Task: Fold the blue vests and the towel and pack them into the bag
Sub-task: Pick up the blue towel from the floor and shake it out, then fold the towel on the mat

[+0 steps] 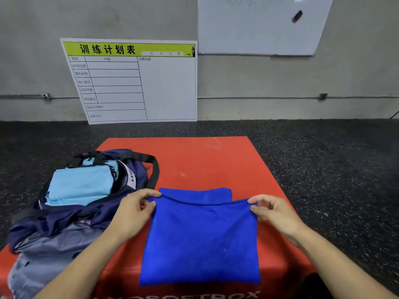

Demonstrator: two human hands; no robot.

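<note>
**Both hands pinch the far corners of the blue cloth**

The royal-blue cloth (200,240) lies partly folded on the red soft box (207,160), its far edge doubled over so a second layer shows behind it; whether it is the towel or a vest cannot be told; the left hand (131,214) pinches the far left corner between thumb and curled fingers, and the right hand (274,212) pinches the far right corner the same way, both lifting that edge slightly; the near part of the cloth rests flat, reaching the box's front edge. Just to the left the navy bag (64,221) lies open on the box, with light-blue folded vests (79,186) inside it and its black strap (154,169) looped toward the cloth. Beyond the box is dark speckled floor (334,158); a training-schedule board (133,80) leans against the grey wall, and a whiteboard (259,26) hangs beside it.
</note>
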